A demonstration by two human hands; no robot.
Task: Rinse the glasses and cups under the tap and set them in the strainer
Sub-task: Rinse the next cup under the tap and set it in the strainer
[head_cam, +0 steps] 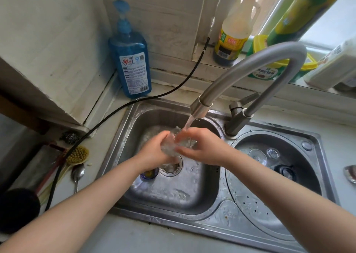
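Note:
A clear glass point(172, 145) is held under the running tap point(200, 109), over the left sink basin point(134, 121). My left hand point(154, 152) grips its lower part from the left. My right hand point(200, 148) curls round its rim side from the right, and water streams onto it. In the round strainer basin point(312, 156) on the right lie two clear glasses, one point(257, 156) to the left and a smaller one point(273, 153) beside it. A blue cup point(148, 174) sits on the left basin's floor by the drain.
A blue soap pump bottle point(132, 60) stands behind the sink at the left. A black cable point(115, 110) runs across the counter. A spoon point(77, 173), a yellow brush point(78, 154) and a steel scourer point(70, 137) lie left of the sink. Bottles point(234, 31) crowd the windowsill.

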